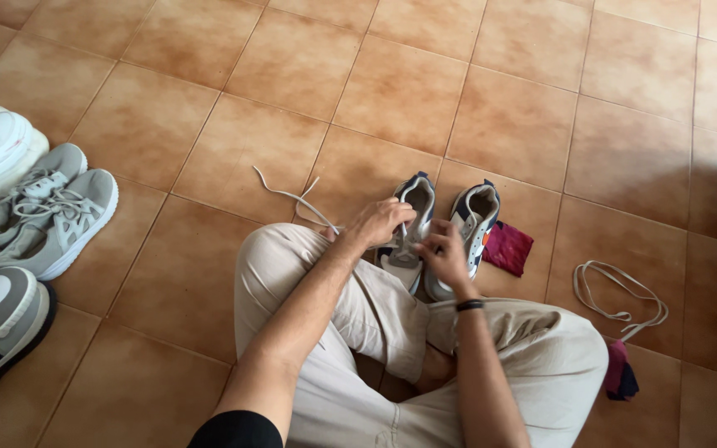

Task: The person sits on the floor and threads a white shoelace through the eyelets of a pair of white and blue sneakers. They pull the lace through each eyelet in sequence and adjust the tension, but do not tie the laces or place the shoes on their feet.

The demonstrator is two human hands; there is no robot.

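White lace (292,197) runs out from the left sneaker (408,224) of a pair that stands on the tiled floor (541,108) near the middle of the view, toes toward the person. The left hand (379,222) closes its fingers on this lace at the shoe's tongue; the right hand (444,253) pinches with curled fingers beside it, but what it grips I cannot tell. At 3 o'clock of this shoe stands the right sneaker (475,217), then a magenta cloth (508,247). A loose lace (620,290) lies further, at 4 o'clock. Grey sneakers (51,217) wait at 9 o'clock.
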